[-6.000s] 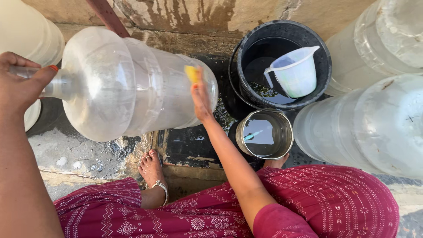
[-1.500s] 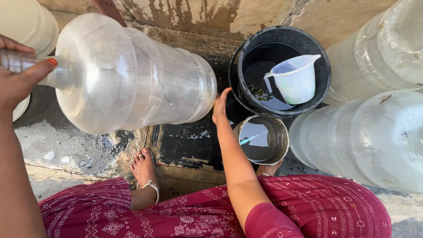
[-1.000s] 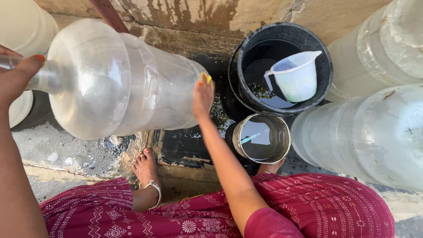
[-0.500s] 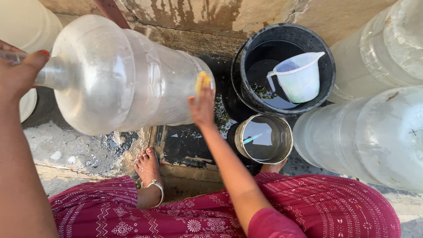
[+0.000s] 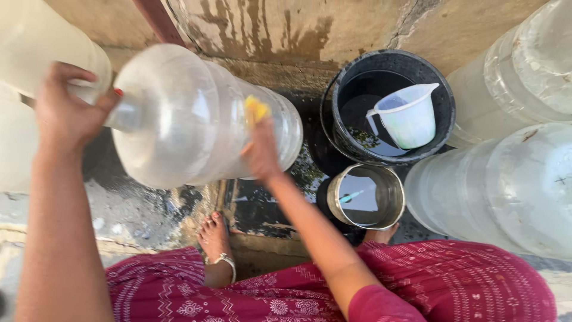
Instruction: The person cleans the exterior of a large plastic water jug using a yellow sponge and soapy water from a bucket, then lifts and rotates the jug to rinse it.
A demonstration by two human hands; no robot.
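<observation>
A large clear plastic water jug point(image 5: 190, 119) lies on its side above the wet ground, its neck to the left. My left hand point(image 5: 65, 113) grips the jug's neck. My right hand point(image 5: 259, 152) presses a small yellow sponge point(image 5: 256, 109) against the jug's side near its base end. My bare foot with an anklet point(image 5: 215, 241) rests below the jug.
A black bucket point(image 5: 442, 95) with water holds a white plastic measuring jug point(image 5: 411, 116). A small steel pot point(image 5: 390, 203) stands in front of it. More big clear jugs point(image 5: 512, 185) crowd the right and another point(image 5: 36, 53) the far left. A stained wall point(image 5: 286, 30) runs behind.
My right hand left the jug, came back with the yellow sponge and has been rubbing it over the jug's side near the base. The left hand has kept hold of the neck.
</observation>
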